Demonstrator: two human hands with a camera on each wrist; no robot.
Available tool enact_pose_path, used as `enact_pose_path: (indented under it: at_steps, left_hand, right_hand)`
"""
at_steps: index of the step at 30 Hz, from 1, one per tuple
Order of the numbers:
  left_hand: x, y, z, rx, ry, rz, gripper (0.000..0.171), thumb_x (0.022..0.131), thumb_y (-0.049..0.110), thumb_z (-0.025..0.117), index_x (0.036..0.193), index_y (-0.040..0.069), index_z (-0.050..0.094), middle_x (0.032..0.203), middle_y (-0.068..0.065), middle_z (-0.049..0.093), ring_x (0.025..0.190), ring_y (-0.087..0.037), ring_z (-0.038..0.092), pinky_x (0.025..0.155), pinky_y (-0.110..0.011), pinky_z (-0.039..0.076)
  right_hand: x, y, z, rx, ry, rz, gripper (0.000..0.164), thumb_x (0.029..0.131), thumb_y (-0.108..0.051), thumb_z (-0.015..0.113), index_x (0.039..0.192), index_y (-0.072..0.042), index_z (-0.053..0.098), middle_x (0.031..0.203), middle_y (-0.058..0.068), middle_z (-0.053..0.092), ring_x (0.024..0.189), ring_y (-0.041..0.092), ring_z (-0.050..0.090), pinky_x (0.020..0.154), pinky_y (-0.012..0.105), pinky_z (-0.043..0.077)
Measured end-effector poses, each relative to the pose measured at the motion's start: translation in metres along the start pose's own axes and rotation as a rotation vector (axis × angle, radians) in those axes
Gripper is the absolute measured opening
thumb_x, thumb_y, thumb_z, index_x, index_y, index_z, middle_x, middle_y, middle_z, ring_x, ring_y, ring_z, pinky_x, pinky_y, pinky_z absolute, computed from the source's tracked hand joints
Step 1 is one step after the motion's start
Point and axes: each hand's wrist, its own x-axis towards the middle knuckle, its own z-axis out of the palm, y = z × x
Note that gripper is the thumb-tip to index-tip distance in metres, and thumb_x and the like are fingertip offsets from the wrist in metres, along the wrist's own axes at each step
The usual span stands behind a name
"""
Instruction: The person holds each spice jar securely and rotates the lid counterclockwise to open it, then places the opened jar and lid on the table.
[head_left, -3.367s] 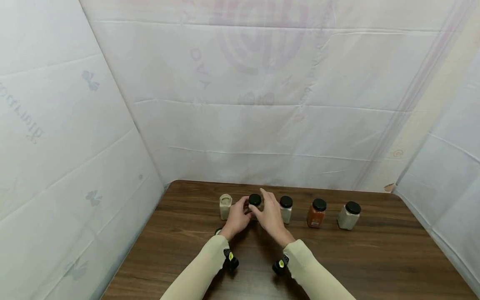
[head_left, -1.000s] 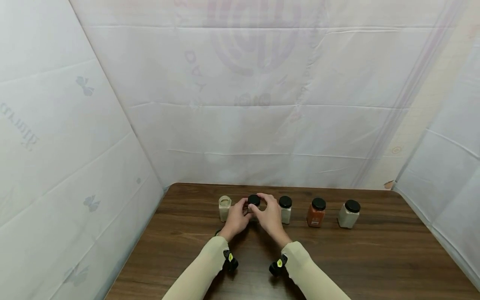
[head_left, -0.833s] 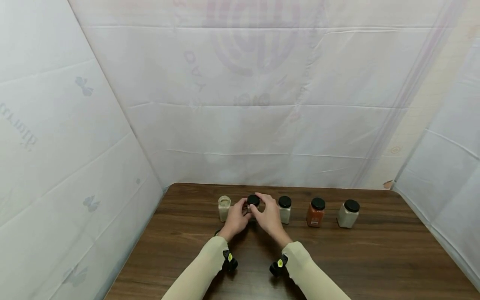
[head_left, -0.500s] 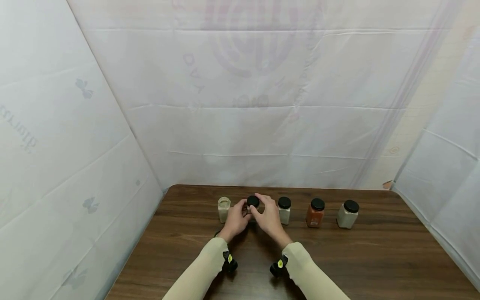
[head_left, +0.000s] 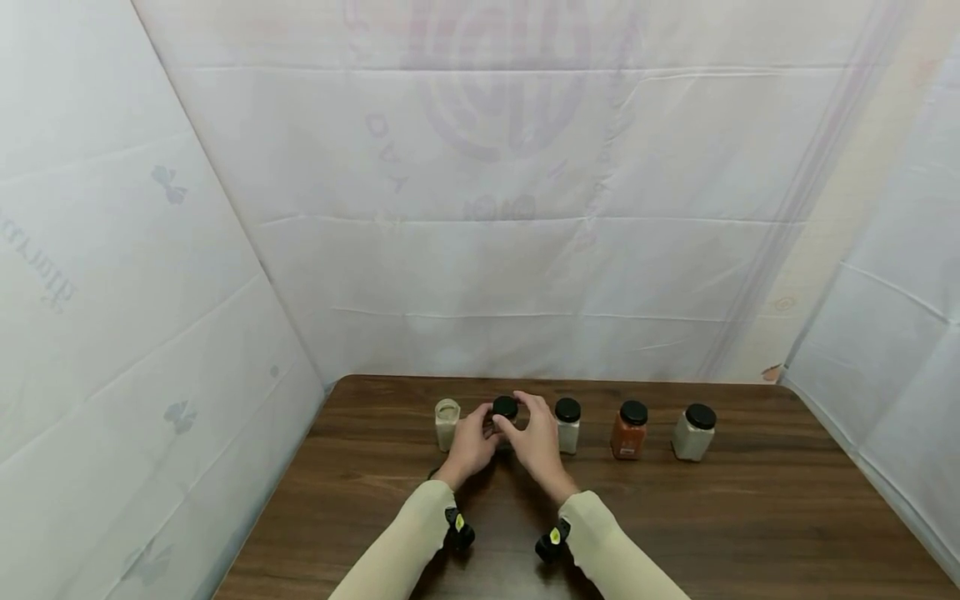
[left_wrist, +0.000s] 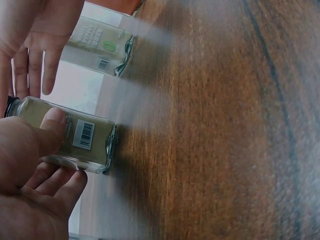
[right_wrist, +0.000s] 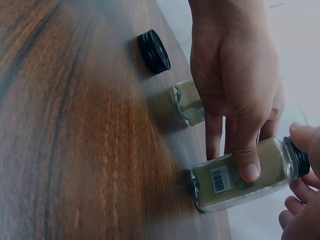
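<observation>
A clear glass jar (right_wrist: 240,193) of olive powder is being held near the far edge of the brown surface (head_left: 750,517), the left hand (head_left: 471,443) gripping it and the right hand (head_left: 538,436) pinching its black lid (head_left: 504,406), while four more jars (head_left: 628,433) and one loose cap (right_wrist: 153,52) are resting nearby before white sheeting (head_left: 465,267).

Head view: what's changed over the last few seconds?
Little: the right hand lowered its index finger toward the lid, then eased it slightly to the right. The left hand keeps hold of the jar; the lid is still on, and the open jar and orange jar haven't moved.
</observation>
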Motion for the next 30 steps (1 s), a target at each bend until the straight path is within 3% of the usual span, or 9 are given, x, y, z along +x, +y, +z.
enact_pose_path:
  at_steps: [6, 18, 30]
  left_hand:
    - [-0.0022, -0.0017, 0.0009, -0.01, -0.009, -0.001, 0.037, 0.096, 0.0, 0.07, 0.132, -0.001, 0.06, 0.129, -0.022, 0.066, 0.121, -0.034, 0.065, 0.096, -0.041, 0.055]
    - [-0.0017, -0.0062, 0.0008, 0.021, 0.003, 0.031, 0.038, 0.096, -0.008, 0.062, 0.134, -0.002, 0.059, 0.126, -0.022, 0.066, 0.118, -0.034, 0.066, 0.095, -0.04, 0.056]
    - [0.0009, -0.0052, 0.0008, 0.056, 0.023, 0.053, 0.037, 0.096, 0.0, 0.069, 0.133, 0.001, 0.061, 0.125, -0.019, 0.068, 0.113, -0.031, 0.069, 0.092, -0.044, 0.057]
  right_hand:
    - [-0.0023, -0.002, 0.0042, 0.007, -0.002, 0.018, 0.044, 0.094, -0.019, 0.078, 0.134, -0.006, 0.065, 0.131, 0.016, 0.061, 0.12, 0.04, 0.06, 0.098, 0.056, 0.05]
    - [-0.0024, -0.0038, 0.0049, 0.024, -0.069, 0.01, 0.046, 0.099, -0.017, 0.068, 0.143, -0.008, 0.059, 0.138, 0.016, 0.056, 0.125, 0.039, 0.057, 0.099, 0.056, 0.05]
    - [-0.0015, -0.0023, 0.0043, 0.048, -0.008, -0.003, 0.059, 0.092, -0.021, 0.08, 0.143, -0.004, 0.056, 0.137, 0.018, 0.056, 0.125, 0.041, 0.054, 0.101, 0.058, 0.046]
